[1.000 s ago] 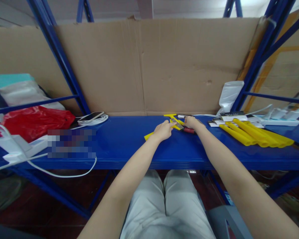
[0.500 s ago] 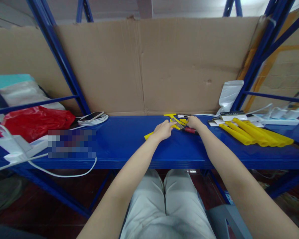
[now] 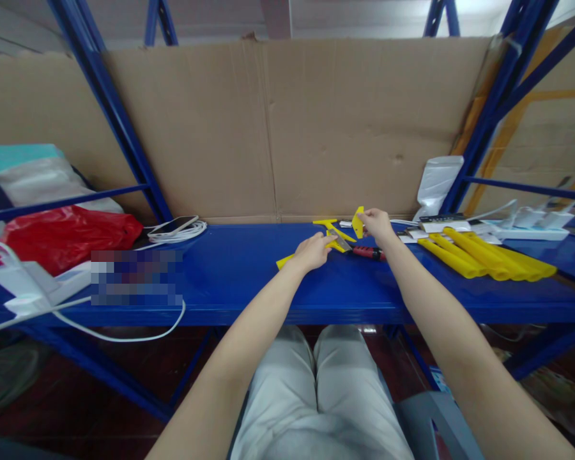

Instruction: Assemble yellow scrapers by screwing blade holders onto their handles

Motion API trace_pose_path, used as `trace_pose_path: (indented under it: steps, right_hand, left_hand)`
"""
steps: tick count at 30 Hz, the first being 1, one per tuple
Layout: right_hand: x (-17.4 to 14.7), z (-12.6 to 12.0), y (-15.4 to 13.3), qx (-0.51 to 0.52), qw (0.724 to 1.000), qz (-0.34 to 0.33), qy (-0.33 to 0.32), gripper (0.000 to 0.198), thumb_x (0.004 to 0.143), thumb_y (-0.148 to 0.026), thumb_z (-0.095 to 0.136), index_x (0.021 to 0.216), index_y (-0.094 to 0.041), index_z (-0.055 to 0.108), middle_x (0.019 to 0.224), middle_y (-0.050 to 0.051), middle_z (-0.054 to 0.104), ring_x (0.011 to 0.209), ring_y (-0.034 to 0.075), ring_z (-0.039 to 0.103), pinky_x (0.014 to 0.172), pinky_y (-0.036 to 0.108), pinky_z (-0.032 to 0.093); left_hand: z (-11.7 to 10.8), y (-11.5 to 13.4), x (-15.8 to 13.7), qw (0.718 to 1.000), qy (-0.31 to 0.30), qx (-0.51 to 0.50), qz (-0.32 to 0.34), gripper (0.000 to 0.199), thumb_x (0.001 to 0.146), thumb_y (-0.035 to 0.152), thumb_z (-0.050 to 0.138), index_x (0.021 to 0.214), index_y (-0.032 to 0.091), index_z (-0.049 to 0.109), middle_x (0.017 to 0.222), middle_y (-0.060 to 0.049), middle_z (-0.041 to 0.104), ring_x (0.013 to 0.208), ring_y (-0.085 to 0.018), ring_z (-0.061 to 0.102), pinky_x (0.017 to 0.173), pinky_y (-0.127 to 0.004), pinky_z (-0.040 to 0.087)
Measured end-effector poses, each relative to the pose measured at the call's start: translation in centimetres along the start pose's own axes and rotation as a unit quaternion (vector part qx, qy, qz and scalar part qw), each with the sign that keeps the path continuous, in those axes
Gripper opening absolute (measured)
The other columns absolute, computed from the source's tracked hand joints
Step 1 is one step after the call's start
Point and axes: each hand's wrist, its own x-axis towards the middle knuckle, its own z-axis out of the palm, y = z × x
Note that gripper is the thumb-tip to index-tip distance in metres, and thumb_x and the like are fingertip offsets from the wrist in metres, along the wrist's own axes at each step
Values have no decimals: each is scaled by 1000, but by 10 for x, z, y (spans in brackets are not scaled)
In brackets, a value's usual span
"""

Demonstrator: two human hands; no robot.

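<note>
My left hand [image 3: 313,251] is closed around a yellow tool [image 3: 284,262] low over the blue tabletop, its index finger stretched along it. Yellow shows on both sides of the fingers; the middle is hidden by the hand. Just beyond the fingertips are a grey metal blade [image 3: 339,240] and a yellow T-shaped piece [image 3: 326,222]. A red and black handle [image 3: 368,252] lies to the right, below my right hand [image 3: 378,225]. That hand pinches a small flat yellow piece [image 3: 358,223], tilted upright above the table.
On the right lie several yellow tubes [image 3: 489,252], near a white power strip [image 3: 531,231] and a white plastic bag [image 3: 438,185]. To the left are a phone [image 3: 175,225] with coiled white cable and a red bag [image 3: 71,233]. A cardboard panel [image 3: 278,128] stands behind.
My right hand has come up from the table, lifting the small yellow piece into clear view. My left hand has stayed almost in place.
</note>
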Motion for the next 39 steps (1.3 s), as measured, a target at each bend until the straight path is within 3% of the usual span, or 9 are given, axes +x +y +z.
trace_pose_path:
  steps: [7,12,19,25,31,39]
  right_hand:
    - [-18,1,-15,137,982,78,-107,10,84,-14,49,84,-12,59,54,2,57,47,9,51,43,18,43]
    - [-25,3,-21,137,975,71,-157,12,78,-9,53,68,-13,56,55,2,56,50,9,51,45,19,41]
    - [-29,11,-19,1,988,-9,-155,16,72,-17,61,57,-13,59,53,-2,53,51,7,43,51,20,34]
    - [-28,14,-16,7,981,-32,-190,15,71,-18,59,58,-13,61,57,-2,57,54,8,45,57,22,36]
    - [-26,15,-13,-14,983,-42,-176,15,70,-17,60,56,-13,58,52,-4,50,51,7,38,54,22,32]
    - [-23,19,-8,-14,987,-72,-146,15,66,-21,65,56,-16,54,56,-3,51,54,9,44,56,23,36]
  left_hand:
    - [3,-2,1,1000,8,-15,5,49,88,26,47,136,23,40,119,-9,56,108,-22,56,90,-30,42]
    - [3,-1,1,999,15,-31,-9,48,85,23,52,130,16,37,122,-13,57,109,-24,56,87,-32,44]
    - [1,1,0,999,13,-46,-17,35,84,22,55,115,19,39,118,-11,59,106,-25,59,81,-32,46]
    - [0,1,-1,998,19,-55,-4,31,84,21,54,111,20,39,118,-11,59,106,-24,59,82,-32,46]
    - [1,1,-1,998,28,-60,22,31,84,20,54,112,21,42,119,-9,58,108,-23,58,85,-32,46]
    - [6,-4,2,995,56,-64,49,34,84,19,52,117,22,46,120,-7,57,112,-21,54,91,-32,44]
